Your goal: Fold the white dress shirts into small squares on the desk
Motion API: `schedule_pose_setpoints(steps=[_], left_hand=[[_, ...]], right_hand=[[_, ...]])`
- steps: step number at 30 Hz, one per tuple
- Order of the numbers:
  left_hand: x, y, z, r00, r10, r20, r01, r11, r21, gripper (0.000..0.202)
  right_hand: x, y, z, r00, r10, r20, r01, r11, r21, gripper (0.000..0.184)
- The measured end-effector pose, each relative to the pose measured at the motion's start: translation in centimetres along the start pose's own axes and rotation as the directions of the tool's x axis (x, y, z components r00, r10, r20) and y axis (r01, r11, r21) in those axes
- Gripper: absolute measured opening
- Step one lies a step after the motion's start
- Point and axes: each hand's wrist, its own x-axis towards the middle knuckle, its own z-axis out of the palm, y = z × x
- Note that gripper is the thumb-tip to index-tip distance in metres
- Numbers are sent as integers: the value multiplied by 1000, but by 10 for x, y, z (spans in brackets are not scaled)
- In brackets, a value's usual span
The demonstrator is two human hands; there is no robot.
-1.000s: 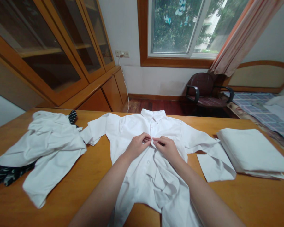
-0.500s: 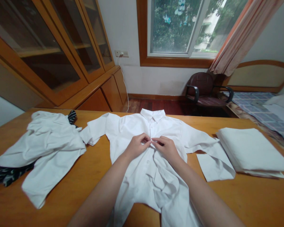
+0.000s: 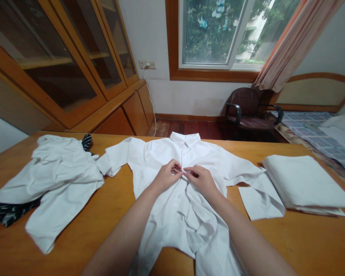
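Note:
A white button-up shirt point(image 3: 158, 157) lies face up on the wooden table point(image 3: 83, 230), collar at the far edge and sleeves spread to both sides. My left hand point(image 3: 170, 175) pinches the front placket at mid-chest. From the other side, my right hand point(image 3: 199, 178) grips the same strip of cloth, thumb and fingertips pressed together. The fingertips almost meet there, and whatever button lies between them is hidden. Below the hands one button point(image 3: 179, 196) shows on the placket. The lower right part of the shirt is bunched in folds.
At left a crumpled white garment point(image 3: 66, 168) lies over black patterned cloth point(image 3: 14, 212). A folded white stack of cloth point(image 3: 307, 182) sits at right, beside the shirt's right cuff. Beyond the table are a glass-door cabinet point(image 3: 115, 96), an armchair point(image 3: 247, 109) and a bed point(image 3: 313, 126).
Both hands stay at the same spot on the placket, with only slight finger movement. The shirt and the other cloths lie as before.

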Motion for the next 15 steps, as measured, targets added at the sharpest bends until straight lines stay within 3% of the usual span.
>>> schedule_pose_setpoints(steps=[8,15], left_hand=[[1,1,-1,997,-81,16,83,989,-120,22],[1,1,-2,998,-64,16,65,995,-78,20]], right_hand=[[0,2,1,1000,4,1,-4,1000,3,16],[1,-2,-1,1000,22,-9,-22,1000,5,16]])
